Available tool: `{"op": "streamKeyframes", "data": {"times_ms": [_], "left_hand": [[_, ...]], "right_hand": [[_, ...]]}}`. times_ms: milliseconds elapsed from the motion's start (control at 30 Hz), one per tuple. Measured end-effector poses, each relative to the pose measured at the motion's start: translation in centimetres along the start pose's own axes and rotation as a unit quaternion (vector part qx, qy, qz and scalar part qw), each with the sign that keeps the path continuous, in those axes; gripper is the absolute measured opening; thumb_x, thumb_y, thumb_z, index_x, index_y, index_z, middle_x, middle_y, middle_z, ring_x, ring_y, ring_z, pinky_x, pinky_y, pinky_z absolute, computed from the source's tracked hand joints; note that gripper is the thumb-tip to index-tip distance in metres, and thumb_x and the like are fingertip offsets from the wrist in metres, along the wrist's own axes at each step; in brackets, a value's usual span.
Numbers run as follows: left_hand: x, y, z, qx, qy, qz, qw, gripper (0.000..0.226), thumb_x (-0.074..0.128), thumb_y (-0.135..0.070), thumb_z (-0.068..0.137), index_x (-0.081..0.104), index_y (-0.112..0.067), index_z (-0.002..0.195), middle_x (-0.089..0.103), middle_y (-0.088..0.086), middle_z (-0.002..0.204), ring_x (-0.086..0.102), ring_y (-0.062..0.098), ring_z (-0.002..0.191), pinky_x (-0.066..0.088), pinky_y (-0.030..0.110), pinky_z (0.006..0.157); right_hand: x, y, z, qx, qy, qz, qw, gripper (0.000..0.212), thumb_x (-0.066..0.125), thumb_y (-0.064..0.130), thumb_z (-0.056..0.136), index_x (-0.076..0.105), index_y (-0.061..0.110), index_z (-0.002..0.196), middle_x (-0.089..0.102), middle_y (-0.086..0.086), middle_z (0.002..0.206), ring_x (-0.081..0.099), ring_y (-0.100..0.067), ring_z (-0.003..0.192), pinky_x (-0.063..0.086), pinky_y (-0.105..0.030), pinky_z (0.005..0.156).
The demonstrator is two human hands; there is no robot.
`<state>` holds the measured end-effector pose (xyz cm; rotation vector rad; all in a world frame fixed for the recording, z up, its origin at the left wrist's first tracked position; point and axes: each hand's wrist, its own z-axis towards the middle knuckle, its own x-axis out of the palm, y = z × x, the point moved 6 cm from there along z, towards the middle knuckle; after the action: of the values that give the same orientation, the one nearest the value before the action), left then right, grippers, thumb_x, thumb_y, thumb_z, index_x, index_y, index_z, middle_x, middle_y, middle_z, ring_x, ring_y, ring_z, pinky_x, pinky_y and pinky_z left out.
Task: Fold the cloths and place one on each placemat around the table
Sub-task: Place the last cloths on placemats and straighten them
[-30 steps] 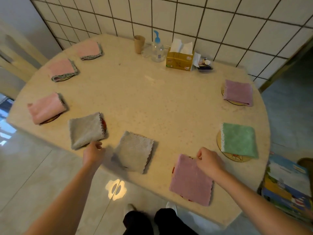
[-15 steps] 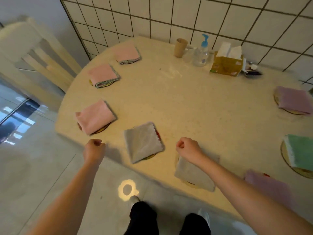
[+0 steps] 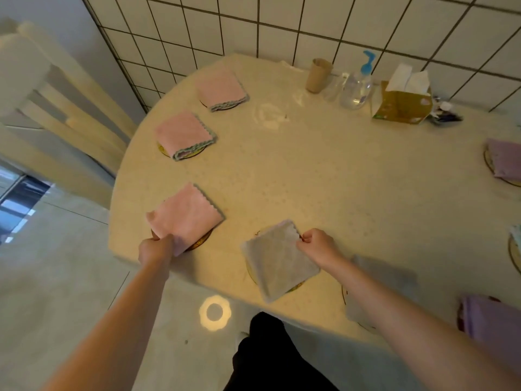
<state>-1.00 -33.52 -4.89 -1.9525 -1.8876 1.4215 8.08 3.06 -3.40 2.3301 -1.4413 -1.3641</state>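
Observation:
Folded cloths lie on round placemats around the beige table (image 3: 324, 176). My left hand (image 3: 156, 249) grips the near corner of a pink cloth (image 3: 186, 215) at the table's near left edge. My right hand (image 3: 317, 245) pinches the right edge of a grey cloth (image 3: 276, 263) lying on its placemat (image 3: 293, 287). Two more pink cloths (image 3: 183, 134) (image 3: 222, 90) sit farther along the left side. A second grey cloth (image 3: 386, 277) shows partly under my right forearm. Purple cloths (image 3: 504, 162) (image 3: 493, 320) lie at the right.
Against the tiled wall at the back stand a paper cup (image 3: 318, 76), a pump bottle (image 3: 356, 86) and a tissue box (image 3: 403, 103). A wooden chair (image 3: 56, 108) stands left of the table. My legs (image 3: 267, 354) are at the table's near edge.
The view has swung left along the table. My left hand has taken hold of the pink cloth's corner, and my right hand moved from the second grey cloth to the first one's edge.

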Motion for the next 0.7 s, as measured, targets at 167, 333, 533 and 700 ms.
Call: {"op": "streamKeyframes", "data": {"times_ms": [167, 333, 533, 700], "left_hand": [[0.8, -1.2, 1.3, -0.060, 0.009, -0.033, 0.998, 0.052, 0.072, -0.020, 0.077, 0.054, 0.008, 0.117, 0.061, 0.022, 0.112, 0.060, 0.036, 0.101, 0.049, 0.035, 0.075], [1.4, -2.6, 1.9, -0.080, 0.062, -0.071, 0.992, 0.060, 0.075, -0.025, 0.078, 0.049, 0.004, 0.124, 0.058, 0.017, 0.107, 0.059, 0.037, 0.098, 0.049, 0.037, 0.073], [2.2, -4.0, 2.6, -0.034, 0.234, -0.181, 0.955, 0.049, 0.063, -0.012, 0.086, 0.045, 0.000, 0.131, 0.062, 0.016, 0.113, 0.060, 0.031, 0.100, 0.052, 0.039, 0.072], [1.7, -5.7, 2.7, -0.003, 0.378, -0.158, 0.912, 0.045, 0.060, -0.004, 0.087, 0.049, -0.011, 0.130, 0.063, 0.017, 0.117, 0.060, 0.035, 0.108, 0.055, 0.048, 0.082]], "right_hand": [[0.5, 0.2, 1.5, 0.040, 0.039, 0.041, 0.998, 0.033, 0.064, 0.036, 0.077, 0.041, 0.019, 0.059, 0.049, -0.003, 0.064, 0.051, -0.019, 0.058, 0.032, -0.029, 0.054], [0.3, 0.2, 1.2, 0.081, 0.087, 0.118, 0.986, 0.026, 0.067, 0.034, 0.080, 0.056, 0.011, 0.086, 0.062, -0.002, 0.078, 0.060, -0.014, 0.065, 0.041, -0.025, 0.051], [1.7, 0.4, 0.7, 0.074, 0.158, 0.176, 0.969, 0.033, 0.064, 0.038, 0.080, 0.062, 0.019, 0.107, 0.070, -0.002, 0.101, 0.068, -0.019, 0.092, 0.055, -0.042, 0.086], [2.9, 1.4, -1.3, 0.069, 0.133, 0.326, 0.934, 0.034, 0.064, 0.026, 0.088, 0.056, 0.017, 0.119, 0.068, -0.004, 0.111, 0.065, -0.021, 0.101, 0.052, -0.043, 0.091]]}}
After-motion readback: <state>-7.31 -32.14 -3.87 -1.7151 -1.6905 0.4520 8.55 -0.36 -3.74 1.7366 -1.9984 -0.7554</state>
